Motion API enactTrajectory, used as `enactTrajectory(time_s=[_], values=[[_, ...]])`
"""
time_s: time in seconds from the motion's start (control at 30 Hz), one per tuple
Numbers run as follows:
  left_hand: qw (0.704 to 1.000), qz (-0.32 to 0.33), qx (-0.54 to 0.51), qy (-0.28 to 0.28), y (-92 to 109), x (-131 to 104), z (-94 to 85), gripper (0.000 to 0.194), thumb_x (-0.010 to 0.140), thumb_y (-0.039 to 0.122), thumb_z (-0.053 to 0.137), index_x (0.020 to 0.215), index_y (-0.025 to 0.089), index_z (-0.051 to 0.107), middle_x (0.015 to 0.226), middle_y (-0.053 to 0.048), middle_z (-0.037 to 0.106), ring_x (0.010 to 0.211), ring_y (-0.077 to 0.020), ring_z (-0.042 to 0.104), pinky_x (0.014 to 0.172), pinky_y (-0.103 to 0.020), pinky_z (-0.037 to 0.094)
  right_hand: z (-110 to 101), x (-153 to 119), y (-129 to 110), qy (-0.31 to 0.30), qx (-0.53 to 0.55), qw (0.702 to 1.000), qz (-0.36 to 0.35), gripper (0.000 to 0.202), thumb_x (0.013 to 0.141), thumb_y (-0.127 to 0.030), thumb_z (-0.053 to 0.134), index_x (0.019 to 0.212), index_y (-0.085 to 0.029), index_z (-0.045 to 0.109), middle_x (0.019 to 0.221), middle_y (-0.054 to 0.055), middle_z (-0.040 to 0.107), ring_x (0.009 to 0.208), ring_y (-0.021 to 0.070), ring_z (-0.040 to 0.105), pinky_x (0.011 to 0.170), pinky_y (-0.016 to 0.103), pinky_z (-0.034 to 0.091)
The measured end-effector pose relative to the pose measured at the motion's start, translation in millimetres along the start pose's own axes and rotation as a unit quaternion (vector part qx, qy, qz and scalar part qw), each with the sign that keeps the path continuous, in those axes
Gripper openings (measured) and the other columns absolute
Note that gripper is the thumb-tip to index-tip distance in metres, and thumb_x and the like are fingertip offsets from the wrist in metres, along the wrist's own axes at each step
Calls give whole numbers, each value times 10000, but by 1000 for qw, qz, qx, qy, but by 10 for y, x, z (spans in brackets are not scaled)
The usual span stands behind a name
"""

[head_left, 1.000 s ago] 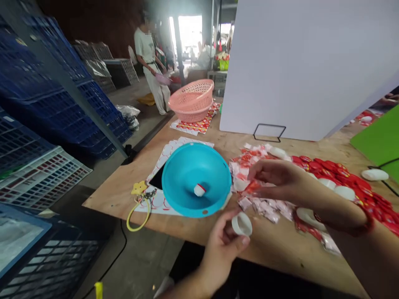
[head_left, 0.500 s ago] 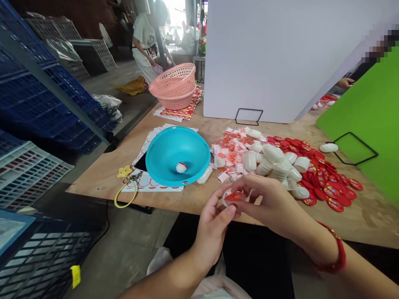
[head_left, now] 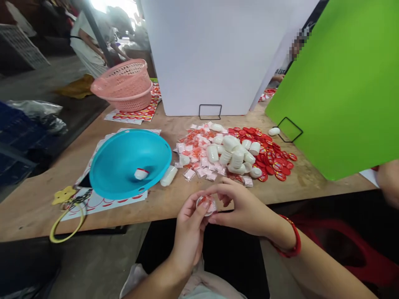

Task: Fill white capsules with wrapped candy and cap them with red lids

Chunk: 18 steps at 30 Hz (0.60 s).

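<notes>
My left hand (head_left: 190, 226) is closed around a small white cup (head_left: 206, 205), its thumb pressing on a clear packet with red and pink contents at the cup's mouth. My right hand (head_left: 241, 207) is beside the cup, fingers curved and spread apart, with fingertips at its rim; nothing else shows in it. Beyond them lies a heap of small clear packets (head_left: 199, 151), with stacked white cups (head_left: 237, 153) and red discs (head_left: 274, 160) to its right. A blue bowl (head_left: 121, 153) at the left holds one white cup with a red edge (head_left: 141, 173).
Pink baskets (head_left: 131, 99) stand at the back left. A yellow ring (head_left: 69, 232) lies at the table's left front. White (head_left: 202, 54) and green (head_left: 349, 83) panels stand behind. Another person's hand (head_left: 389, 182) is at the right edge; a person is at the back left.
The view has turned right, so the table's things appear further left. The packet sits lower in the cup, under my left thumb, and my right fingers have opened somewhat. Another person's hand has appeared.
</notes>
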<state>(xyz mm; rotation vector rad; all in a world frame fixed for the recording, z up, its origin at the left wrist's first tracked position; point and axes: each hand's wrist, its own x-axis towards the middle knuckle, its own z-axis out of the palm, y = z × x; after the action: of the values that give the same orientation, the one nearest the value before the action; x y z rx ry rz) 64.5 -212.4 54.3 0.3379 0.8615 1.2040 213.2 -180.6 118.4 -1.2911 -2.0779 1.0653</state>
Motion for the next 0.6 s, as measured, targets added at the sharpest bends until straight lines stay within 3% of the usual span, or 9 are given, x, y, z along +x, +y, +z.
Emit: enactTrajectory(time_s=[0.07,0.13,0.2,0.27,0.33,0.43,0.6], values=[[1000,-10,10,4,-35,46,21,349,764,322,854,1052,182,715,888,-11,735,680,-87,666,634,-177,553,-156,-112,163,1,55,998,6,674,730,-290,849,1350,-294,587,1006,17,567,853,157,574,716,268,517],[1000,-17,19,6,-64,83,38,360,742,321,867,1037,171,727,873,-10,734,643,-81,663,617,-173,555,-390,-225,430,61,66,994,54,752,743,-397,832,1411,-285,504,1034,27,565,860,171,586,733,297,537],[999,-25,25,5,-87,107,53,355,730,315,872,1024,169,737,844,-5,732,626,-79,665,603,-164,549,-656,-319,796,166,-4,976,143,619,763,-479,783,1288,-231,569,960,30,580,797,184,591,725,332,532],[999,-31,31,-4,-106,121,72,337,731,311,870,1013,172,746,820,-2,733,614,-79,667,587,-158,542,-878,-385,1211,245,-147,929,234,498,760,-469,756,1153,-190,630,919,55,626,808,227,609,770,381,514],[999,-34,38,-18,-118,129,96,314,736,309,864,998,175,755,809,-3,736,599,-78,664,572,-157,536,-993,-422,1591,243,-261,891,282,458,735,-410,753,1111,-162,670,1011,112,660,921,287,628,844,417,500],[998,-31,42,-36,-115,132,142,292,730,298,865,979,180,768,802,-3,739,606,-79,658,578,-164,544,-978,-445,1963,221,-369,848,311,511,772,-441,708,1189,-145,702,1160,181,638,1071,352,602,934,452,471],[996,-23,54,-62,-56,120,199,258,737,291,849,963,186,782,773,-3,736,617,-82,645,585,-169,548,-873,-468,2069,205,-419,837,285,507,846,-509,638,1242,-200,712,1187,167,640,1092,350,596,906,439,477]])
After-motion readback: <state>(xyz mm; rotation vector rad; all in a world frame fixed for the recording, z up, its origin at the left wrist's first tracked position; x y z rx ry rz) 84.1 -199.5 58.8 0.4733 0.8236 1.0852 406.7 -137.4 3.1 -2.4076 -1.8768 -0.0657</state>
